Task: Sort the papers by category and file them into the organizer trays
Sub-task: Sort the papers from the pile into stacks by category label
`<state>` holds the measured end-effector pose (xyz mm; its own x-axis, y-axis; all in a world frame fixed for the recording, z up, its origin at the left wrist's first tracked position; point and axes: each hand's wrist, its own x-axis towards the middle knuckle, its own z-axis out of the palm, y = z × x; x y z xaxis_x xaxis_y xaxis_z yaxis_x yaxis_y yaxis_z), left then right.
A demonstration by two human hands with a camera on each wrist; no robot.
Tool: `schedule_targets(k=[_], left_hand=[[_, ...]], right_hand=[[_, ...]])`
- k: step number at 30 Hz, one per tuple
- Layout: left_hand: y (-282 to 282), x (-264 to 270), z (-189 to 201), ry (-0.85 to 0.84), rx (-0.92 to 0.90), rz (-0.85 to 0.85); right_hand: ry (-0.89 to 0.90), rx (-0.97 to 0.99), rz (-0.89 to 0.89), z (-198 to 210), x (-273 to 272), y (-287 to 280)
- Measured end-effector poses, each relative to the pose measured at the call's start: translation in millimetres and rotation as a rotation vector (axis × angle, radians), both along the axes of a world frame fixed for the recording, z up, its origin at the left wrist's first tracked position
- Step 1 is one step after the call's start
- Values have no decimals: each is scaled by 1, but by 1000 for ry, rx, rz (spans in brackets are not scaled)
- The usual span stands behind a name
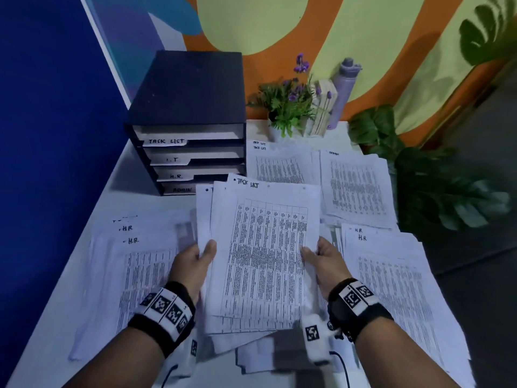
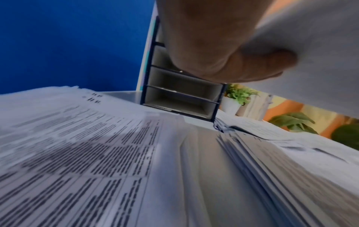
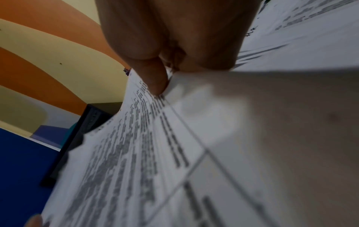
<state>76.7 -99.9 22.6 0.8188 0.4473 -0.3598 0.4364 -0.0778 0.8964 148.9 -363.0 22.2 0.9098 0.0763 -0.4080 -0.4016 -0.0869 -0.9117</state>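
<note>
Both hands (image 1: 193, 264) (image 1: 326, 259) hold the sheaf (image 1: 263, 256) lengthwise, heading toward organizer (image 1: 187, 121).

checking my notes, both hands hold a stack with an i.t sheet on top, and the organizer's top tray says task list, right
Not quite. The top sheet of the stack, held by the left hand and right hand, reads TASK LIST, not I.T, as the head view shows. The organizer's top tray does say TASK LIST.

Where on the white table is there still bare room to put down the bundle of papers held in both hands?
Bare white table shows along the left edge, between the dark blue organizer and the H.R. pile, and a strip at the near edge. The right side is crowded with overlapping task list, admin and H.R. piles.
</note>
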Motion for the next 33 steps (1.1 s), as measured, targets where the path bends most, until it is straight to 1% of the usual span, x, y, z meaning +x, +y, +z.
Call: schedule_targets(k=[2,4,7,9,11,13,16,17,19,21,23,27,30,33], left_hand=[[-13,4,3,-1,49,-101],[-23,10,3,-5,100,-114],[-31,22,3,1,100,35],[-34,30,3,17,64,123],[-36,36,3,46,20,164],[-41,38,5,68,20,119],[-53,37,9,92,63,-47],[-56,37,9,98,74,-71],[-60,38,7,103,79,-74],[-62,42,7,89,50,-36],[-63,45,9,80,86,-30],[-61,48,10,67,271,-2],[-55,47,13,109,418,-3],[-44,43,14,85,447,-9]], right_hand=[[-38,-52,0,0,5,-6],[-64,-52,-3,3,10,-8],[-50,14,55,8,15,-14],[-26,-13,137,6,17,-20],[-18,-82,210,-3,21,-26],[-30,-139,229,-13,23,-32],[-47,-160,197,-11,25,-34],[-47,-175,201,-10,26,-34],[-25,-176,203,-11,29,-37],[-1,-177,190,-14,34,-41],[10,-189,133,-17,41,-48],[52,-274,-51,-29,54,-67],[92,-259,-230,-32,72,-80],[45,-327,-274,-24,101,-89]])
